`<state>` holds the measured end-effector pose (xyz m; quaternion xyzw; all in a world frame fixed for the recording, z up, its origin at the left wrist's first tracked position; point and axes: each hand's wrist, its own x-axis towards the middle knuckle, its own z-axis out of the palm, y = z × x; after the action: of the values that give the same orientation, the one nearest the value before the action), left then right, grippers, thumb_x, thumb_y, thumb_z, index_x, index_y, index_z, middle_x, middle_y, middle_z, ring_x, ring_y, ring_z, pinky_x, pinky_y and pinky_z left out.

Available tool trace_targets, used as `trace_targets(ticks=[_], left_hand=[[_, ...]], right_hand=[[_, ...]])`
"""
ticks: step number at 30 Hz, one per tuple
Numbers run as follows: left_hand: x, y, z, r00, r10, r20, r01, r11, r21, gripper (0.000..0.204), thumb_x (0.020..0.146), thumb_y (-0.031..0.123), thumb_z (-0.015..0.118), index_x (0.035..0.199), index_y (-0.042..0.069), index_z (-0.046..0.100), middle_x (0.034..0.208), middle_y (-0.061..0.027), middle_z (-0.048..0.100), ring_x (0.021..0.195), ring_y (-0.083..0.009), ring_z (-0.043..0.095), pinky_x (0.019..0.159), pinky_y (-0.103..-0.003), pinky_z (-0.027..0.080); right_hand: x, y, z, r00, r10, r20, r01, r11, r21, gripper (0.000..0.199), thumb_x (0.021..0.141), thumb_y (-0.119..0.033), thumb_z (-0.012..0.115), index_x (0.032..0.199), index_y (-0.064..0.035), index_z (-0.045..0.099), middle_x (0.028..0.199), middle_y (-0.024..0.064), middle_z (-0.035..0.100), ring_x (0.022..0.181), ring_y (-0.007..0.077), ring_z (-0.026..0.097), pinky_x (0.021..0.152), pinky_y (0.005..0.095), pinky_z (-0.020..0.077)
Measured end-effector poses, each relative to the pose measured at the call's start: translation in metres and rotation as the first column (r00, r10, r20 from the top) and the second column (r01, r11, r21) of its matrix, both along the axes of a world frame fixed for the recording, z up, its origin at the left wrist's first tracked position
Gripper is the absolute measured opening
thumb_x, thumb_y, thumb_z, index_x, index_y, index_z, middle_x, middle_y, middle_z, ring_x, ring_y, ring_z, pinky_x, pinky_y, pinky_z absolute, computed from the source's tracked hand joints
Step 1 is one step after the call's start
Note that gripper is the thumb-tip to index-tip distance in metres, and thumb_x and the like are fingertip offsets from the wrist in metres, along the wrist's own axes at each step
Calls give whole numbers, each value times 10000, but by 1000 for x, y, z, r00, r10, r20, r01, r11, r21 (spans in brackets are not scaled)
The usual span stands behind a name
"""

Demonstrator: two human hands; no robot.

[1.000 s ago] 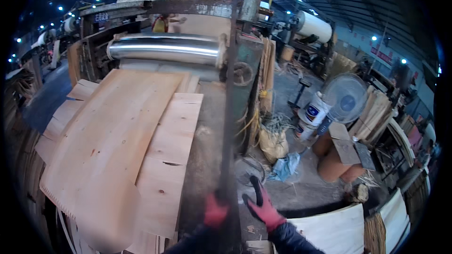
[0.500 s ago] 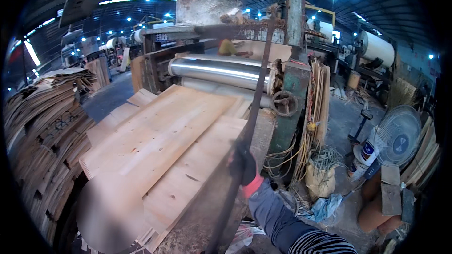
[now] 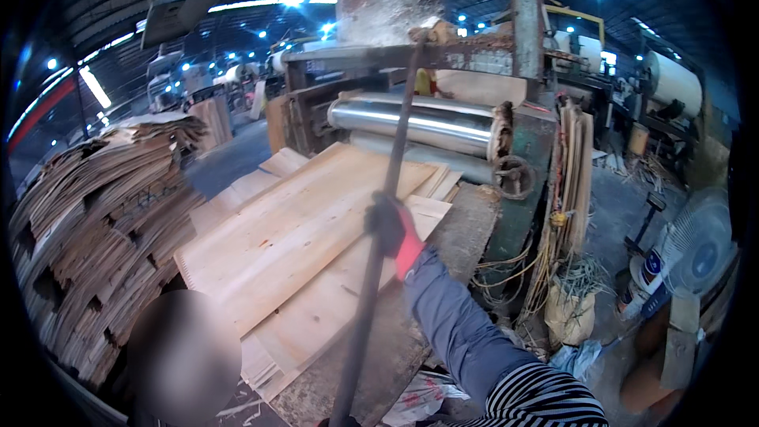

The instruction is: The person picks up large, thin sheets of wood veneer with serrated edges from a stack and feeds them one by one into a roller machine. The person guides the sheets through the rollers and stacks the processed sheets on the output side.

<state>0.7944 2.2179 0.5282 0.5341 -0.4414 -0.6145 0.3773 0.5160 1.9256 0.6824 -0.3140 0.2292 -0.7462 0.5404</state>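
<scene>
My right hand (image 3: pixel 385 225), in a dark glove with a red cuff, is closed around a long dark pole (image 3: pixel 366 300). The pole slants up from the bottom edge, across wood veneer sheets and in front of a shiny metal roller (image 3: pixel 451 130); its upper end reaches the machine's crossbeam. Beneath my hand and to its left lie the overlapping pale veneer sheets (image 3: pixel 292 221), running toward the roller. My left hand cannot be made out; only a small dark shape shows by the pole's lower end at the bottom edge.
Tall stacks of rough veneer (image 3: pixel 103 221) stand at left. The green machine side carries a handwheel (image 3: pixel 514 177). Cables, a standing fan (image 3: pixel 700 241) and a sack (image 3: pixel 571 312) are at right. A blurred round patch (image 3: pixel 186 356) covers the lower left. Someone in yellow (image 3: pixel 425 83) is behind the roller.
My right hand and the pole have moved left and up over the veneer sheets, and the pole stands a bit steeper. The view has turned slightly left, shifting the machine rightward.
</scene>
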Motion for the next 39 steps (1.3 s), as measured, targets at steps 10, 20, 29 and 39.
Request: trace_targets(ticks=[10,20,29,39], left_hand=[[-84,-57,-65,967,91,238,-68,992,-101,312,837,326,542,953,38,569,610,-2,528,548,-80,478,498,-235,390],[-158,-101,-88,917,229,327,-246,969,11,298,831,321,549,944,48,580,632,-6,546,568,-82,490,516,-250,404],[-226,-188,-101,916,-15,402,34,999,-39,202,815,250,562,928,88,605,623,-10,560,529,-76,488,499,-261,414],[-301,-276,-128,845,98,526,134,913,-386,202,781,170,542,931,40,576,852,-130,601,701,-186,578,601,-312,463]], right_hand=[[-46,2,-46,990,-96,-103,116,970,212,296,821,-199,570,1072,-78,471,601,1,464,403,99,440,364,250,391],[-102,-28,-53,1000,-3,-24,7,985,175,331,855,-169,524,1165,-86,446,583,-9,428,409,85,422,379,244,389],[-205,-123,-7,982,-126,-140,126,992,-13,321,864,-237,509,1146,-91,466,600,-22,429,431,73,411,396,215,362],[-273,-178,-16,991,-117,-62,122,989,82,261,832,-134,542,1067,-79,445,686,50,453,489,157,495,376,303,433]])
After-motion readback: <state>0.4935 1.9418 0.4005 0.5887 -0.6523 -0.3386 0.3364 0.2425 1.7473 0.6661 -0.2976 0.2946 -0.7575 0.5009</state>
